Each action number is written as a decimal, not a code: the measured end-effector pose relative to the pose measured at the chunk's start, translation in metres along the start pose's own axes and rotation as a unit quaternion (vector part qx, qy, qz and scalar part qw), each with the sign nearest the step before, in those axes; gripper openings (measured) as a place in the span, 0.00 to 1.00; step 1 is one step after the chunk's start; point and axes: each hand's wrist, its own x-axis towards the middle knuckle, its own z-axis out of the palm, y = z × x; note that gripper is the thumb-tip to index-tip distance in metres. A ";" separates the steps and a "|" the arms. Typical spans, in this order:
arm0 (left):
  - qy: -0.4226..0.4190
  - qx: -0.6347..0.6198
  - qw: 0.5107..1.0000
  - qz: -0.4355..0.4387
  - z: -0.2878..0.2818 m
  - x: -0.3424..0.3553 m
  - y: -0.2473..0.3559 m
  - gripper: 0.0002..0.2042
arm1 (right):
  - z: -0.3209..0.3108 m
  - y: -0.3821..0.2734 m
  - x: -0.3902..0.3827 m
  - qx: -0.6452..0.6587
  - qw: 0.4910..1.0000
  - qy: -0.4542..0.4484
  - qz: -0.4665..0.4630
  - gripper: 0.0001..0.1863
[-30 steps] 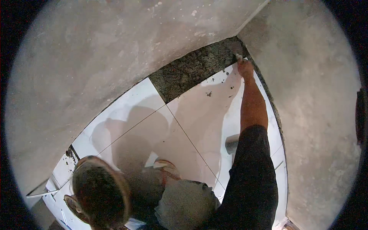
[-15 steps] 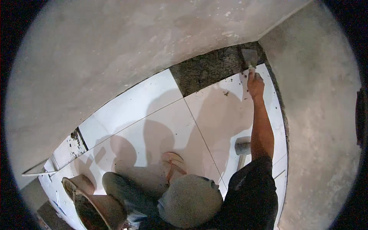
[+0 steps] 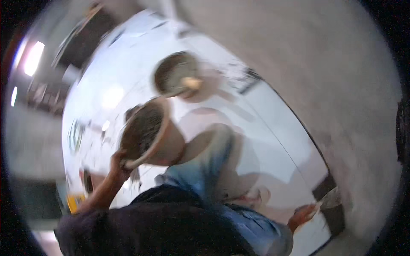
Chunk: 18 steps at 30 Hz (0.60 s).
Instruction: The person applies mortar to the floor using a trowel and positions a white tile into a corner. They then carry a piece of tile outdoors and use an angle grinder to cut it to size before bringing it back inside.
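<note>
My left hand (image 3: 119, 165) is closed on the rim of a brownish bucket (image 3: 171, 143), which is tipped so its mouth faces left. Grey, mortar-like material (image 3: 143, 130) lies inside it. My right hand (image 3: 302, 214) grips the handle of a flat, wide-bladed trowel (image 3: 329, 199) at lower right. The blade is over the dark, untiled strip (image 3: 324, 186) along the wall; motion blur hides whether it touches. Bent at the knee, my leg in blue jeans (image 3: 192, 170) is beside the bucket.
A second bucket (image 3: 160, 79) with a pale yellowish thing (image 3: 191, 83) at its rim stands farther off. White tiles (image 3: 277, 166) cover the floor up to a grey wall (image 3: 341, 85) on the right. A yellow object (image 3: 75, 202) is at lower left.
The view has swung left, toward the buckets. My left hand has come into view, holding the bucket's rim. My right hand still holds the trowel, now at the lower right of the view.
</note>
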 end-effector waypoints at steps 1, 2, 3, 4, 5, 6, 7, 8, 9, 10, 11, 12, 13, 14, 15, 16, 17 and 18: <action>0.104 -0.231 0.961 -0.111 -0.026 0.026 -0.026 0.15 | 0.013 -0.050 -0.020 0.049 0.996 -0.070 -0.001 0.24; 0.132 -0.184 0.969 -0.099 -0.046 0.032 -0.040 0.13 | 0.028 -0.094 -0.041 0.073 0.984 -0.160 -0.001 0.23; 0.163 -0.205 0.959 -0.104 -0.063 0.032 -0.051 0.14 | 0.045 -0.136 -0.051 0.073 0.976 -0.203 -0.019 0.23; 0.183 -0.233 0.949 -0.112 -0.053 0.037 -0.053 0.14 | 0.055 -0.172 -0.060 0.041 0.942 -0.327 -0.060 0.25; 0.211 -0.253 0.937 -0.117 -0.046 0.035 -0.049 0.14 | 0.068 -0.207 -0.070 0.009 0.890 -0.447 -0.094 0.26; 0.231 -0.234 0.938 -0.113 -0.043 0.028 -0.046 0.14 | 0.085 -0.246 -0.083 -0.061 0.841 -0.512 -0.163 0.25; 0.271 -0.224 0.929 -0.113 -0.026 0.020 -0.038 0.14 | 0.102 -0.285 -0.100 -0.129 0.778 -0.576 -0.217 0.23; 0.253 -0.238 0.932 -0.100 -0.051 0.034 -0.058 0.14 | 0.131 -0.315 -0.114 -0.145 0.726 -0.616 -0.269 0.23; 0.290 -0.232 0.923 -0.096 -0.046 0.037 -0.062 0.12 | 0.152 -0.340 -0.132 -0.175 0.676 -0.641 -0.319 0.22; 0.254 -0.222 0.938 -0.078 -0.059 0.041 -0.089 0.11 | 0.175 -0.361 -0.157 -0.187 0.629 -0.687 -0.313 0.22; 0.330 -0.206 0.919 -0.065 -0.044 0.045 -0.091 0.12 | 0.198 -0.374 -0.182 -0.206 0.584 -0.723 -0.307 0.22; 0.330 -0.220 0.915 -0.072 -0.053 0.054 -0.109 0.12 | 0.222 -0.376 -0.206 -0.164 0.558 -0.721 -0.376 0.22; 0.304 -0.238 0.920 -0.058 -0.050 0.059 -0.115 0.13 | 0.249 -0.368 -0.227 -0.123 0.531 -0.712 -0.443 0.23; 0.302 -0.236 0.922 -0.048 -0.050 0.073 -0.126 0.12 | 0.279 -0.355 -0.244 -0.155 0.538 -0.740 -0.371 0.24; 0.308 -0.212 0.925 -0.064 -0.040 0.083 -0.128 0.10 | 0.296 -0.351 -0.258 -0.177 0.536 -0.753 -0.338 0.24; 0.306 -0.162 0.934 -0.084 -0.040 0.093 -0.142 0.09 | 0.312 -0.348 -0.274 -0.194 0.531 -0.767 -0.303 0.25; 0.236 -0.170 0.955 -0.060 -0.044 0.101 -0.162 0.12 | 0.318 -0.350 -0.292 -0.219 0.560 -0.770 -0.215 0.25; 0.218 -0.176 0.959 -0.048 -0.046 0.102 -0.172 0.14 | 0.321 -0.348 -0.305 -0.244 0.584 -0.765 -0.121 0.25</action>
